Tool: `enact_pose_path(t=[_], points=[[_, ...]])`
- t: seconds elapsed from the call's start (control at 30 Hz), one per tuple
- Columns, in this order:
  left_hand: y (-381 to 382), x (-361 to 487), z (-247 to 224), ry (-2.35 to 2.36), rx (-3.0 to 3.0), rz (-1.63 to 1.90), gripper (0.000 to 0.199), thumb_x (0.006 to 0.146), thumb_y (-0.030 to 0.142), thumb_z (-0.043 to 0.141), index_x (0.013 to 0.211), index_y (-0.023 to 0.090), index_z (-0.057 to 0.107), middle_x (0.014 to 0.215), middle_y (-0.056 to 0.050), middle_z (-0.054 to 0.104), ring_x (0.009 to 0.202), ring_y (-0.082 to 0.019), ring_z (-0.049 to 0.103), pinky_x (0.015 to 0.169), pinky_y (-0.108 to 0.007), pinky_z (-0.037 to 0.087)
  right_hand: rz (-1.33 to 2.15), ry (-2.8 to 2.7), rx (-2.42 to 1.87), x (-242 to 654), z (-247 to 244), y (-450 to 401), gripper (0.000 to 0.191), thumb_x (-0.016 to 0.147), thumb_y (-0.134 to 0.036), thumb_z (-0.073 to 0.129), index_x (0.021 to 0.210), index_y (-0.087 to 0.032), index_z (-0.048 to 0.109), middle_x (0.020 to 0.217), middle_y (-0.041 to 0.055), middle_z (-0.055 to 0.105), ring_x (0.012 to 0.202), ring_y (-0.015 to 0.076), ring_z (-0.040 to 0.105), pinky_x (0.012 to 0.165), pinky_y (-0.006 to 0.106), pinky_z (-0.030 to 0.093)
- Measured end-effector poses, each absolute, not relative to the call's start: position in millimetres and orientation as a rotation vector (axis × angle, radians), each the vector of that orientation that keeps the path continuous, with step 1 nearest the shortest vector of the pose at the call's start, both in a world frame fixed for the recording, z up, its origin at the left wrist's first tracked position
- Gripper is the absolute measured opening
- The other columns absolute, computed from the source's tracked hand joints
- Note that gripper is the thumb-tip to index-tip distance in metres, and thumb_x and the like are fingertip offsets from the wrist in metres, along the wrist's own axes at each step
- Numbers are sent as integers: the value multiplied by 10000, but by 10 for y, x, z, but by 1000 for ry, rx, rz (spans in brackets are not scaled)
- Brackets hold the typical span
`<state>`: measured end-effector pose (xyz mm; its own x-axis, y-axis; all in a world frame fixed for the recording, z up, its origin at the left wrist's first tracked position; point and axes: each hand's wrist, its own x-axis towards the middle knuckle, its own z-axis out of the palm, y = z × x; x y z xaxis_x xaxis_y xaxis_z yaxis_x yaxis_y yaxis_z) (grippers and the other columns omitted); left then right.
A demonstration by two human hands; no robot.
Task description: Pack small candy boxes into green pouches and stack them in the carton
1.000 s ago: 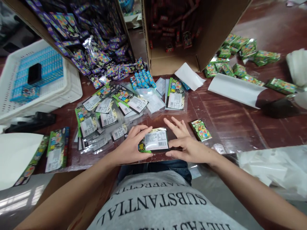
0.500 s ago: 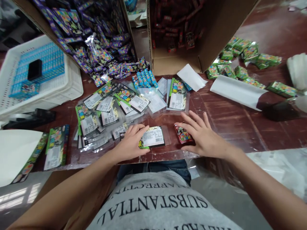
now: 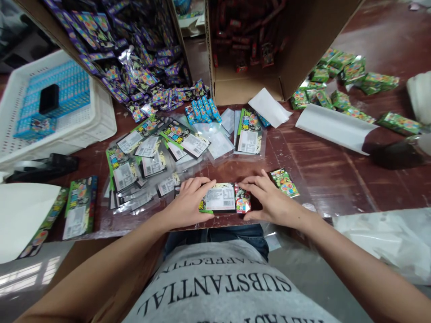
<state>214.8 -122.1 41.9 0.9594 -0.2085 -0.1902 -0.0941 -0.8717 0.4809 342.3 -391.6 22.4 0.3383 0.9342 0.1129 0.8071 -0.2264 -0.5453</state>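
My left hand (image 3: 191, 202) grips the left part of a clear packet (image 3: 220, 196) with a black, green and yellow card and a white barcode label. Between the fingers and thumb of my right hand (image 3: 266, 197) is a small red box (image 3: 243, 198), up against the packet's right end. A small green box (image 3: 284, 182) lies just beyond the right hand's knuckles. Several similar packets (image 3: 155, 161) lie overlapped to the left and ahead, and another packet (image 3: 249, 137) lies farther off.
Cardboard boxes of purple packs (image 3: 141, 67) and red packs (image 3: 240, 40) stand at the back. A white crate (image 3: 104, 125) with blue boxes is on the left, near a black tape dispenser (image 3: 43, 167). Green boxes (image 3: 350, 67) and a curled white sheet (image 3: 333, 128) lie on the right.
My right hand has moved left with the red box, bringing it against the packet's end. The green box now shows behind that hand. My left hand has barely moved.
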Motion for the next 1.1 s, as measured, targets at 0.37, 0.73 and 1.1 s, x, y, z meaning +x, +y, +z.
enact_pose_path(t=[0.37, 0.73, 1.1], points=[[-1245, 2200, 414, -236, 2623, -352, 848, 771, 366, 745, 1521, 240, 373, 1438, -109, 458, 1294, -339, 417, 1092, -505, 339, 267, -1391, -2390, 3772, 460, -4558, 1024, 822, -525, 741, 1621, -286, 147, 1665, 157, 252, 1504, 448, 250, 1164, 779, 44], [-1307, 2153, 443, -175, 2590, -242, 892, 740, 367, 793, 1517, 236, 374, 1413, -108, 456, 1289, -322, 426, 1108, -484, 348, 320, -1477, -2033, 3814, 442, -4080, 759, 779, -486, 801, 1420, -228, 487, 1322, 142, 601, 1293, 350, 539, 1178, 641, 307], [-1123, 2190, 473, -261, 2545, -298, 905, 753, 373, 794, 1533, 259, 349, 1431, -108, 453, 1332, -330, 410, 1144, -512, 338, 563, -1667, -1818, 3848, 450, -3851, 737, 789, -552, 782, 1391, -226, 509, 1354, 126, 565, 1301, 304, 519, 1160, 573, 367]])
